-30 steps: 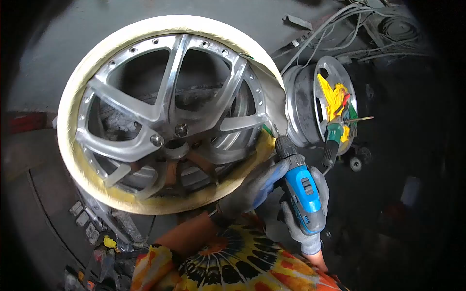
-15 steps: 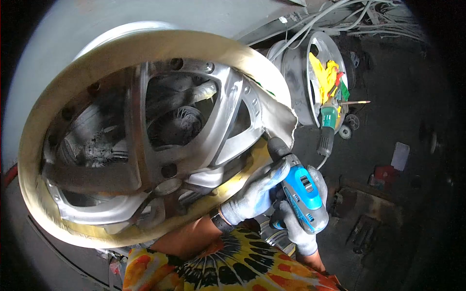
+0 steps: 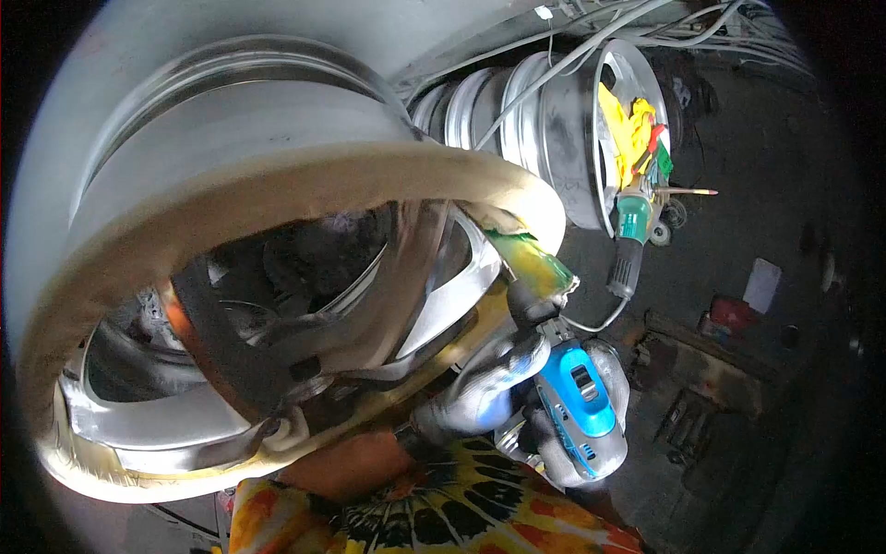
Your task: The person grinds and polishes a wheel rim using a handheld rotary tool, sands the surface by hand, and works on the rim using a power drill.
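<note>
A large alloy wheel (image 3: 461, 291), its outer rim wrapped in tan masking tape (image 3: 277, 189), fills the left side, with its spoked face tilted toward me. In my gloved right hand (image 3: 544, 439) is the handle of a blue and grey cordless drill (image 3: 579, 388). My gloved left hand (image 3: 489, 388) closes against the front of the drill's body, just behind the dark chuck. The chuck points up at the wheel's right edge, where a loose green and yellow flap (image 3: 535, 263) sticks out. The bit and its contact with the wheel are hard to make out.
Several bare wheels (image 3: 563, 138) lie on their sides behind. Yellow cloth (image 3: 628, 129) rests in the nearest one, beside a green corded grinder (image 3: 632, 226). Grey cables (image 3: 591, 46) run across the top. A red object (image 3: 732, 314) and a pale card (image 3: 762, 285) lie on the dark floor.
The wheel's face appears lower and more tilted, showing more of its barrel. The flap, whitish before, now shows green and yellow. Both hands stay on the drill, slightly lower in view.
</note>
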### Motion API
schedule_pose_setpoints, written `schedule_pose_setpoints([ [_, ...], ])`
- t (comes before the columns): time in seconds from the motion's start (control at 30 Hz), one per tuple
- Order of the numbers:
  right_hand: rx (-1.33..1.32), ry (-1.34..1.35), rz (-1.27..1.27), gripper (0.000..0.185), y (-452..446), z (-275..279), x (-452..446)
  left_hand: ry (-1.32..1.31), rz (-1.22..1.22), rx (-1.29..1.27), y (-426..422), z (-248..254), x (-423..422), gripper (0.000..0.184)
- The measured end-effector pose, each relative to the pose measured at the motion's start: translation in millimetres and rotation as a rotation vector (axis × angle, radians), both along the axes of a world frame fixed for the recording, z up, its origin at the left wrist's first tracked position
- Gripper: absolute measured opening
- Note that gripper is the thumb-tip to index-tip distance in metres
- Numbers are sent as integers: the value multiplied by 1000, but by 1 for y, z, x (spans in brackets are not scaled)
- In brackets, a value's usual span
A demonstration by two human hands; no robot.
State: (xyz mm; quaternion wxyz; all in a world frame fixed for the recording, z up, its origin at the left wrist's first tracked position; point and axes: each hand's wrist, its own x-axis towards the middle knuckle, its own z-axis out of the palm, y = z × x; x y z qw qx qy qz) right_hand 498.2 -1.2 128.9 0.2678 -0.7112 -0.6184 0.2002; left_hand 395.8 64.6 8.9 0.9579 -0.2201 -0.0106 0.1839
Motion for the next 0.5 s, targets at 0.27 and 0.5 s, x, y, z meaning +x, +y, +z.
schedule_pose_setpoints([
  [0.27, -53, -93, 80, 21, 15, 5, -4, 102, -14, -13, -2, -2, -2, 32],
  [0.5, -92, -93, 71, 27, 17, 7, -2, 162, -37, 66, 4, -1, -5, 46],
])
